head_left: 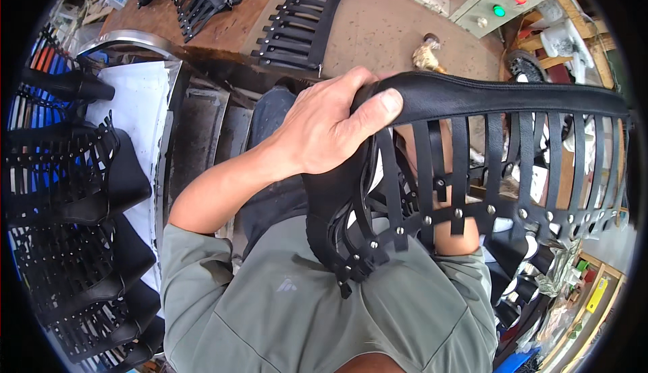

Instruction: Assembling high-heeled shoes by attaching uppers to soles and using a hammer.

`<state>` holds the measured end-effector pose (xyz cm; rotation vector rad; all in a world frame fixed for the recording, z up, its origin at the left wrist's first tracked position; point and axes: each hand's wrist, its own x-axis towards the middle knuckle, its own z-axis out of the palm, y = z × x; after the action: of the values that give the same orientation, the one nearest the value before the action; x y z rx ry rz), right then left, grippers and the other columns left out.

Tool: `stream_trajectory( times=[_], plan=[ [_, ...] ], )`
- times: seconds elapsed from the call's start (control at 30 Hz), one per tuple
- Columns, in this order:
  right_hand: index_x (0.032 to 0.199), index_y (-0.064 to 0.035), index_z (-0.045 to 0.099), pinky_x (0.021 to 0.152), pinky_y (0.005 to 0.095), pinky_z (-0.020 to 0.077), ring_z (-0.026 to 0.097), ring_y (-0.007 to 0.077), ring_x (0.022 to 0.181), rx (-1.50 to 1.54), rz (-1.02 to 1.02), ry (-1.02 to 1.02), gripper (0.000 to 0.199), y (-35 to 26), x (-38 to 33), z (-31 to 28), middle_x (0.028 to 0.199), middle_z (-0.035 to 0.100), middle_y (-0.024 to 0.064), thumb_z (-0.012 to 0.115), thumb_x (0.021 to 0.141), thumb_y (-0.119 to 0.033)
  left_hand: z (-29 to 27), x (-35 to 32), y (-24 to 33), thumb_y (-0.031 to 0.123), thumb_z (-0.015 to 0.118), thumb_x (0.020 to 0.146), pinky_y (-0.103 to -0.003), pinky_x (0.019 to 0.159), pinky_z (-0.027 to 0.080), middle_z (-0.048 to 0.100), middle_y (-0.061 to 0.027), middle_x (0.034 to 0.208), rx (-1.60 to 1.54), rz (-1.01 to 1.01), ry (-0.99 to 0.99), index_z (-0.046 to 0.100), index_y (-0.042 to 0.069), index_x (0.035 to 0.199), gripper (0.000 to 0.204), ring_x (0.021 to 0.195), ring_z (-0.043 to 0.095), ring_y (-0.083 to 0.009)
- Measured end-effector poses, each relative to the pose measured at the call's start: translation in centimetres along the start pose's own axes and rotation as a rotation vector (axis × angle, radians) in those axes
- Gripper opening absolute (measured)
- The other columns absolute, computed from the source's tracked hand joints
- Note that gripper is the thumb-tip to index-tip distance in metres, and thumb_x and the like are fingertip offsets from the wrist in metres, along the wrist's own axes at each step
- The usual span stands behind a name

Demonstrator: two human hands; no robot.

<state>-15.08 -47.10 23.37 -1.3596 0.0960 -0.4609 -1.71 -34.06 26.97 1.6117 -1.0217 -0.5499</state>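
Note:
My left hand (331, 120) grips a black leather strappy boot upper (486, 96) near its closed end, thumb lying on top and fingers curled out of sight. The upper extends to the right in front of my chest. Its long padded strip runs along the top, and several narrow straps hang from it to a lower band with silver rivets. Behind those straps my right forearm (455, 238) rises. The upper covers most of my right hand, so its fingers and grip are hidden.
More strappy black uppers (128, 177) are stacked at left beside a white sheet (138, 96). Another upper (300, 22) lies on the brown bench (378, 18). A small pale, frayed object with a dark knob (426, 52) rests there. A control box (496, 8) stands at the back right.

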Motion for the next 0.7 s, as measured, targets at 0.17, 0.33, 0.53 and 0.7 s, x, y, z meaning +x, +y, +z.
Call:
stream_trajectory(
  times=[0.17, 0.33, 0.53, 0.7],
  plan=[
    [0.111, -0.0012, 0.059, 0.089, 0.0352, 0.048, 0.059, 0.0213, 0.105, -0.109, 0.261, -0.049, 0.046, -0.1, -1.6, -1.8, 0.108, 0.061, 0.0114, 0.08, 0.072, -0.016, -0.3, -2.1, -3.1, 0.058, 0.065, 0.081, -0.038, 0.086, 0.048, 0.063, -0.0199, 0.106, -0.056, 0.091, -0.168, 0.052, -0.003, 0.121, 0.074, 0.1, 0.062, -0.0336],
    [0.111, -0.0024, 0.058, 0.087, 0.0323, 0.0488, 0.059, 0.0179, 0.102, -0.224, 0.502, -0.109, 0.051, 0.3, -2.0, -2.6, 0.106, 0.061, 0.0073, 0.084, 0.067, -0.012, -0.5, -4.1, -4.0, 0.051, 0.078, 0.072, -0.038, 0.087, 0.047, 0.062, -0.0185, 0.107, -0.115, 0.039, -0.086, 0.051, 0.001, 0.125, 0.077, 0.101, 0.063, -0.0309],
    [0.106, 0.0017, 0.057, 0.058, 0.0264, 0.0553, 0.066, 0.0161, 0.071, -0.116, 0.705, -0.177, 0.053, 0.9, -2.2, -2.6, 0.082, 0.064, 0.0061, 0.087, 0.064, -0.01, 0.2, -4.8, -3.4, 0.052, 0.08, 0.067, -0.039, 0.084, 0.048, 0.063, -0.0184, 0.106, 0.021, 0.014, -0.054, 0.054, 0.0, 0.12, 0.079, 0.097, 0.063, -0.034],
    [0.089, 0.005, 0.055, 0.052, 0.0269, 0.0543, 0.067, 0.0215, 0.061, -0.14, 0.577, -0.213, 0.045, 0.7, -2.4, -2.6, 0.072, 0.064, 0.0143, 0.082, 0.072, -0.025, 0.1, -4.8, -2.6, 0.04, 0.08, 0.07, -0.036, 0.085, 0.048, 0.064, -0.015, 0.106, 0.109, -0.006, -0.06, 0.051, -0.002, 0.122, 0.072, 0.097, 0.062, -0.026]
  ],
)
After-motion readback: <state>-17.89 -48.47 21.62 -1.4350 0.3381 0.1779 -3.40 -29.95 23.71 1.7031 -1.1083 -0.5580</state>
